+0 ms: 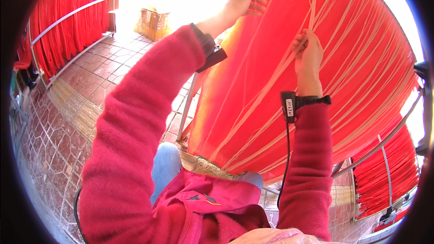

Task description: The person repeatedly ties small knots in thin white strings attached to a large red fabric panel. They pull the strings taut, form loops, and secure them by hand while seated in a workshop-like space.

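A wide red cloth-like sheet (275,90) stretches in front of me, with long cream threads (266,88) running over it. My right hand (309,54) is closed in a pinch on a bundle of these threads, which gather at its fingertips and fan out above and below. Higher up, at the sheet's far left side, my left hand (246,2) has its fingers loosely bent and apart, with nothing visible in them. Whether those fingertips touch the sheet I cannot tell. A black device is strapped to each wrist.
Red strands hang on a metal rack (72,16) at the far left, and more on another rack (384,171) at the right. A brownish block (153,24) stands on the paved floor (86,70). A dark cable (285,162) hangs from my right wrist. Bright glare washes out the background.
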### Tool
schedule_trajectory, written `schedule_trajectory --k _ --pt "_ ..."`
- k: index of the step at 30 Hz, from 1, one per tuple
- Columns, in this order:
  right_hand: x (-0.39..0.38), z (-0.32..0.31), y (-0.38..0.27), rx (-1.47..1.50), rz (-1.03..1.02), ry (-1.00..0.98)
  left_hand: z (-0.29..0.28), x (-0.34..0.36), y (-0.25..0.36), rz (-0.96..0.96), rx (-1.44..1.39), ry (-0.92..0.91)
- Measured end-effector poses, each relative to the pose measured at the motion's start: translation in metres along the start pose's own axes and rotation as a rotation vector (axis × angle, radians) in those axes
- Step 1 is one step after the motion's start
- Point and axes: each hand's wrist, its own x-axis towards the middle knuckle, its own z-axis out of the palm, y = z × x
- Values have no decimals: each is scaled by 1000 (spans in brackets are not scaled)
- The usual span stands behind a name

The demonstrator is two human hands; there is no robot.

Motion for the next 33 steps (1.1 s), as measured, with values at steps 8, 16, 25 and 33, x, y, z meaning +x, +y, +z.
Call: schedule_trajectory --k 8,16,25,33 --pt "-9 0 13 -17 88 -97 -4 -12 -2 -17 44 -61" --pt "-67 -35 84 -123 272 -234 -17 -93 -95 -152 113 -252" --pt "-146 -87 165 -181 421 -303 -56 -216 -227 -443 173 -282" --pt "-210 -130 229 -421 605 -310 -114 -280 -303 -860 587 -305"
